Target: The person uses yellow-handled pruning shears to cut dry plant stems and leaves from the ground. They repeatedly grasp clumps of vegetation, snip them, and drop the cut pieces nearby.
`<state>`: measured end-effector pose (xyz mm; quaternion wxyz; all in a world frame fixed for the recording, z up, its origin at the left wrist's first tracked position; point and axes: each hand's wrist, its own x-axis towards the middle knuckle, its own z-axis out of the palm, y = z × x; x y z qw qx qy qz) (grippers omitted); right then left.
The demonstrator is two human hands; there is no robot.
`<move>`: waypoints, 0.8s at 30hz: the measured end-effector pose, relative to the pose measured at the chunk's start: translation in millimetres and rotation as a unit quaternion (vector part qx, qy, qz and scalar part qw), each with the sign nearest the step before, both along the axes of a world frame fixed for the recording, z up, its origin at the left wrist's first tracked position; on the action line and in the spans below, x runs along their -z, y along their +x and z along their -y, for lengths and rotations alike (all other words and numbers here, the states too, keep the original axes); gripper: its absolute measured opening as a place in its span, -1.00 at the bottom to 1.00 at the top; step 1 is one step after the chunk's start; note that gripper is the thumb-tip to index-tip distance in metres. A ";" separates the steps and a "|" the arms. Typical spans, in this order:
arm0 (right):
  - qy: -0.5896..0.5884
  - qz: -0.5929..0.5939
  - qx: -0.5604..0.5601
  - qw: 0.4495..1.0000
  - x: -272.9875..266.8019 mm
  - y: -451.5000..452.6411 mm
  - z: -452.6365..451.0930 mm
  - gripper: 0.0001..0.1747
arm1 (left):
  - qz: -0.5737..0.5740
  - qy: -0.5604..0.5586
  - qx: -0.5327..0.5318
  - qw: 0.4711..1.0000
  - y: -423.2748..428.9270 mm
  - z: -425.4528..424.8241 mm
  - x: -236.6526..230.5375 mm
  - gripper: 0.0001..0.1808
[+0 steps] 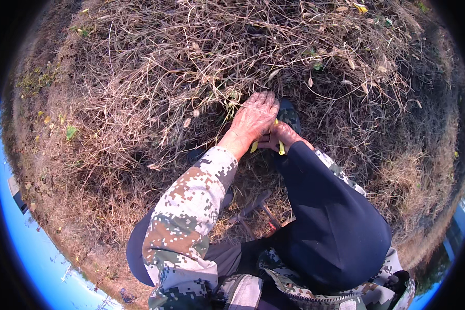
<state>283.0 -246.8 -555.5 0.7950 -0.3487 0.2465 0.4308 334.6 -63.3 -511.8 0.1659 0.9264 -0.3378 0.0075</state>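
My left hand (255, 114) reaches across in front of my right hand, back upwards, its fingers at the edge of the dry grass stems (201, 81). What lies under its palm is hidden. Just below it, my right hand (285, 133) is closed around a yellow-handled hand tool (281, 148). Two yellow handle ends stick out towards me; the tool's working end is covered by my hands, so its exact kind is unclear. The two hands overlap or nearly touch.
A camouflage shoe (288, 114) stands beyond my right hand. My dark-trousered right knee (333, 224) rises beside my right forearm. Between my legs is a folding-stool-like frame (261, 203). Tangled dry grass surrounds me, with a green leaf (71, 132) at the left.
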 end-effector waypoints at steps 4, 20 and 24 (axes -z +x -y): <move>0.007 -0.017 -0.032 0.999 -3.3 2.1 -5.9 -0.43 | 0.075 0.053 -0.041 0.995 27.6 4.3 15.7 -0.49; -0.047 -0.013 -0.082 0.995 -21.4 0.5 -9.6 -0.43 | -0.115 0.157 -0.128 0.973 121.5 -56.6 20.2 -0.65; -0.055 -0.007 -0.086 0.995 -25.0 0.6 -10.4 -0.42 | -0.170 0.002 -0.165 0.972 102.2 -59.7 31.2 -0.65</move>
